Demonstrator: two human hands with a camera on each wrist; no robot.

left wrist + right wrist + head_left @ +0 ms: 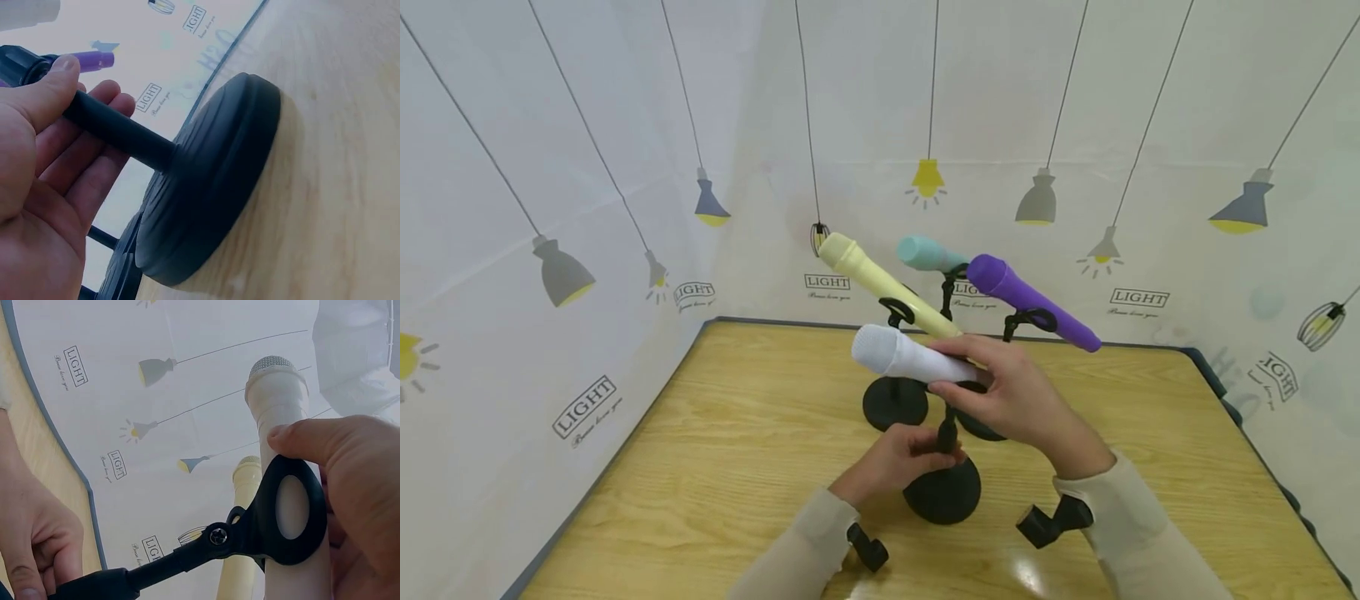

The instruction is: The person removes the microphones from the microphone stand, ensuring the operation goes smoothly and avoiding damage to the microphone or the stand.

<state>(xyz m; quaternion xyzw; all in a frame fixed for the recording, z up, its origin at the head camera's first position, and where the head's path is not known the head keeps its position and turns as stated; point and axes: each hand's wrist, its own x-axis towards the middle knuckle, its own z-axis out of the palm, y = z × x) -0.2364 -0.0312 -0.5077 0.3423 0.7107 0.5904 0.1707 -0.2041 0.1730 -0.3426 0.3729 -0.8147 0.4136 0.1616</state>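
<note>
A white microphone [887, 354] lies tilted in the black ring clip [316, 515] of a desktop microphone stand [942, 498]. Thumb and fingers of my right hand [1026, 396] grip the microphone's body beside the clip. Lower down, my left hand [891, 460] holds the stand's upright pole [119, 128] between thumb and curled fingers, above the round base [209, 187]. That base sits on the wooden table. Behind stand a yellow microphone [891, 283], a teal microphone [923, 252] and a purple microphone [1037, 304], each in a black clip.
Two more round black bases, a left one [895, 406] and a right one [987, 428], stand just behind the held stand. A white sheet [760, 200] printed with lamps rises behind the table [700, 467] and along its sides. Black camera mounts [1051, 523] sit on both wrists.
</note>
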